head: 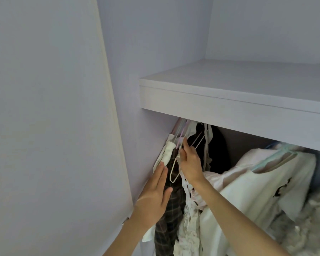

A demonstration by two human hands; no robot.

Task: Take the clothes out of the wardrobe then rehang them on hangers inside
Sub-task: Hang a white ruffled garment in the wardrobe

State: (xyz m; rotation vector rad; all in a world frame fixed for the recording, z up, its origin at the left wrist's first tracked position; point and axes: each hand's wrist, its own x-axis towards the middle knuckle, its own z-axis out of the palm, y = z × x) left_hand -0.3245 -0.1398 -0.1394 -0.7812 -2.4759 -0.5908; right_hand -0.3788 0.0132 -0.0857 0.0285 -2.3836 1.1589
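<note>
Several garments hang crowded at the left end of the wardrobe under a white shelf point(229, 100). My right hand point(189, 161) reaches up among thin hangers and grips a white wire hanger point(174, 172) near its shoulder. My left hand point(155, 194) is flat with straight fingers, lying against a dark plaid garment point(170, 218) and touching a rolled white cloth point(167, 154). A frilly white garment point(190, 230) hangs just right of the plaid one. The rail is hidden behind the shelf's front edge.
A white top with a black mark point(257, 191) hangs on a mint hanger point(277, 157) to the right. Pale fluffy fabric point(314, 218) fills the far right. The wardrobe's side panel point(137, 145) stands close on the left, with the open door point(54, 126) beside it.
</note>
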